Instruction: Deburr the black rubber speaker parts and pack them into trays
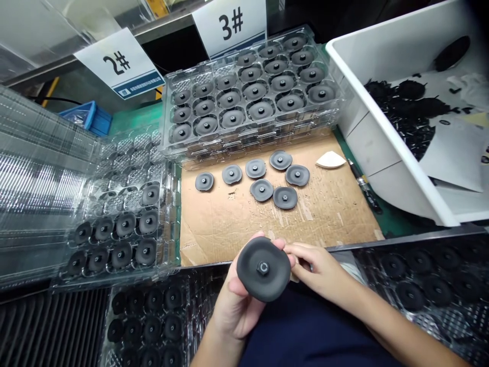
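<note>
A dark grey rubber disc with a hexagonal central stud faces up in my left hand, whose palm and fingers cradle it from below. My right hand comes in from the right, its fingers gripping the disc's right rim. Just beyond my hands lies a cardboard sheet bearing several similar discs, the closest a short way past the held disc. Clear plastic trays with rows of discs in their pockets lie to either side of the cardboard and in front of me.
A white bin with black scraps and paper stands at the right. A black pen lies beside it. Behind the stacked trays stand the signs 2# and 3#, and a blue crate sits at the back left.
</note>
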`<state>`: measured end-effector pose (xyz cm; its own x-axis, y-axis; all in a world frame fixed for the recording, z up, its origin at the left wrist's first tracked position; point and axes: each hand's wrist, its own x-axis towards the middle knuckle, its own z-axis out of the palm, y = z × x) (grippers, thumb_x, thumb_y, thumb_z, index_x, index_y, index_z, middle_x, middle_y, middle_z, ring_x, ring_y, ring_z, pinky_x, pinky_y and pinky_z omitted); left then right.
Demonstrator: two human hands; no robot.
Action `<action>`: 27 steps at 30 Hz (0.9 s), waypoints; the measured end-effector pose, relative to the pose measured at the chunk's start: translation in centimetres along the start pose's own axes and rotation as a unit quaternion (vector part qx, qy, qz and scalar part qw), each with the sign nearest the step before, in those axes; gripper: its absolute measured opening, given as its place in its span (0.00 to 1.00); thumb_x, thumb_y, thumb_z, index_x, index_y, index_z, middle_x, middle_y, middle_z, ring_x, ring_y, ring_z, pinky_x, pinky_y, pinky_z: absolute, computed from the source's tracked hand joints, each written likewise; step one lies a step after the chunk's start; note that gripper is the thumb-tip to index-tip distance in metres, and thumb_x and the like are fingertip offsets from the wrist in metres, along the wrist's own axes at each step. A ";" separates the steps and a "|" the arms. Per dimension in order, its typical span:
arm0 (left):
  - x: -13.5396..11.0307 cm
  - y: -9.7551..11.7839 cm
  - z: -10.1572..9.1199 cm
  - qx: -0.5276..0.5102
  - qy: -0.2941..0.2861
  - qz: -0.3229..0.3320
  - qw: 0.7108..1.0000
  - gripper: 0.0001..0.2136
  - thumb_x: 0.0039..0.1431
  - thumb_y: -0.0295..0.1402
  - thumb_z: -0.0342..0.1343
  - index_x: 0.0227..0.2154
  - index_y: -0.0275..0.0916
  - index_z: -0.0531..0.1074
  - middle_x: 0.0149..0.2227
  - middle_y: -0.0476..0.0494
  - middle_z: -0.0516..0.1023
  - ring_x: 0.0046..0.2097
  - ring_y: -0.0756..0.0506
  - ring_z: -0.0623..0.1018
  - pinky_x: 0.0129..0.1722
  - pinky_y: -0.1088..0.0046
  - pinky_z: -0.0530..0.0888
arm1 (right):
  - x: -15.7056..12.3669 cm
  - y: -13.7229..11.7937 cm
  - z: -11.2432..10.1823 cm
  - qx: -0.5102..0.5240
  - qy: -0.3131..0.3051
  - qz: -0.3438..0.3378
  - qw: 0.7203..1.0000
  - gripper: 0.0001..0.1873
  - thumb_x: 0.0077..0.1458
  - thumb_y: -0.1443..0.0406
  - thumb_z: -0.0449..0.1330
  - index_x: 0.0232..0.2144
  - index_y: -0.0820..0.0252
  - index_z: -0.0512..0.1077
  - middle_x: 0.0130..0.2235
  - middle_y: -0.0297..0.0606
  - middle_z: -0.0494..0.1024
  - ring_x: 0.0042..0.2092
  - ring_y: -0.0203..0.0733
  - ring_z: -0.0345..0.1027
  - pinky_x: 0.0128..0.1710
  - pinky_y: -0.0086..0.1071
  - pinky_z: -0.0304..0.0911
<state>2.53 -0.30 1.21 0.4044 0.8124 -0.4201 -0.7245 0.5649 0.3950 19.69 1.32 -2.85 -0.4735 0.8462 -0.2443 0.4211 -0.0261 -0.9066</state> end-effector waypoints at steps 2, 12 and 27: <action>0.0 0.1 -0.1 0.006 0.002 -0.004 1.000 0.26 0.37 0.44 0.66 0.44 0.49 0.74 0.48 0.49 0.78 0.45 0.43 0.79 0.46 0.72 0.72 | 0.0 0.3 0.3 -0.006 0.002 -0.004 1.000 0.12 0.59 0.65 0.51 0.31 0.60 0.73 0.36 0.38 0.77 0.36 0.39 0.70 0.35 0.31 0.64; 0.0 -0.4 -0.3 0.030 0.038 0.019 0.999 0.28 0.35 0.46 0.67 0.44 0.48 0.74 0.47 0.47 0.77 0.47 0.39 0.77 0.49 0.65 0.72 | 0.1 -3.9 -3.3 -0.079 0.216 -0.106 0.967 0.13 0.60 0.67 0.53 0.46 0.55 0.71 0.40 0.37 0.78 0.39 0.38 0.71 0.35 0.29 0.64; 0.7 -0.6 -0.8 0.054 0.148 0.098 0.983 0.28 0.37 0.43 0.67 0.46 0.45 0.74 0.46 0.45 0.79 0.49 0.43 0.76 0.46 0.76 0.72 | 2.2 -6.2 -2.7 -0.003 0.133 -0.200 0.971 0.11 0.58 0.71 0.54 0.39 0.61 0.76 0.35 0.37 0.79 0.37 0.37 0.71 0.38 0.29 0.64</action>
<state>2.79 -0.22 0.05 0.0712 0.8391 -0.5392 -0.7024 0.4260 0.5702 18.08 4.79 3.12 -0.3841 0.8954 0.2252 0.2487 0.3352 -0.9087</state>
